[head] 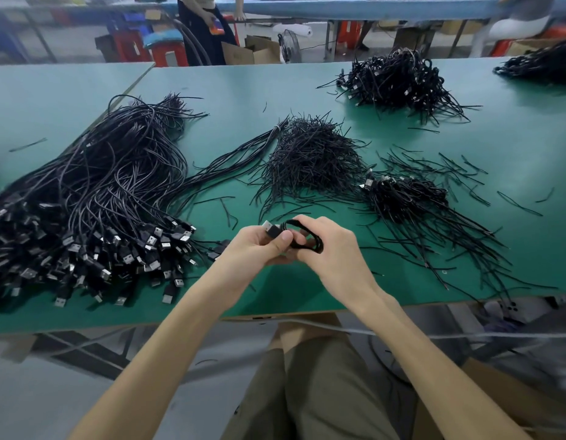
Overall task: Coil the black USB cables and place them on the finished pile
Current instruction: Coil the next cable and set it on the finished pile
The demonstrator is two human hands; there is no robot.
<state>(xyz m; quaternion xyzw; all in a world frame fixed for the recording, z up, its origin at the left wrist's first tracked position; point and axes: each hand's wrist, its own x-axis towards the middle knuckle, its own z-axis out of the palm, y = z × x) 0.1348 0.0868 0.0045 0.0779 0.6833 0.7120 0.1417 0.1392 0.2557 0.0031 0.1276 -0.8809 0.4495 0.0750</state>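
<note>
A black USB cable (307,241), wound into a small coil, sits between both hands above the near edge of the green table (307,90). My left hand (256,249) pinches the coil near its silver USB plug, thumb on top. My right hand (332,246) curls around the coil's right side. A big heap of uncoiled USB cables (94,217) lies at the left, plugs toward me. A small pile of coiled cables (405,195) lies to the right of my hands. A larger coiled pile (399,81) sits at the far right.
A mound of thin black twist ties (313,157) lies in the middle of the table, with loose ties scattered to the right. Another cable pile (541,63) is at the far right corner. People, stools and boxes stand beyond the table.
</note>
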